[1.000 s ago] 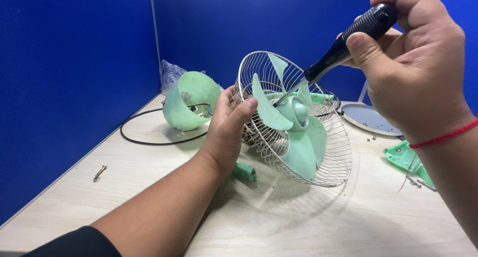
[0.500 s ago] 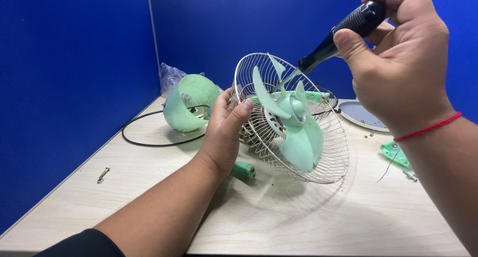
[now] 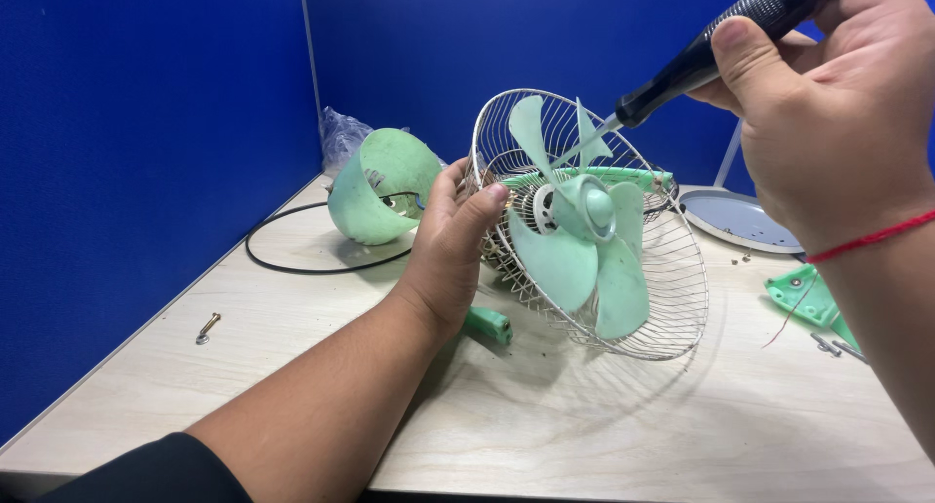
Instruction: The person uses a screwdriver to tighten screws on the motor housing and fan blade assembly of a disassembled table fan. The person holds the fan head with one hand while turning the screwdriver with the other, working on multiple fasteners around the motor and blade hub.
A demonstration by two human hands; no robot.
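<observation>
While my left hand [image 3: 450, 255] is gripping the rear of the wire fan guard [image 3: 672, 289], fingers curled over its left rim, I am holding the guard tilted above the middle of the tabletop [image 3: 545, 425]. My right hand [image 3: 828, 113] is closing tightly around a black-handled screwdriver [image 3: 696, 65], whose tip is reaching through the wires just above the pale green fan blades [image 3: 575, 260]. A green motor housing [image 3: 380, 186] is lying to the far left, with a black cable [image 3: 292, 264] looping near it. A small bolt [image 3: 206, 326] is sitting near the left edge, and a green plastic part [image 3: 808, 298] is lying on the right.
</observation>
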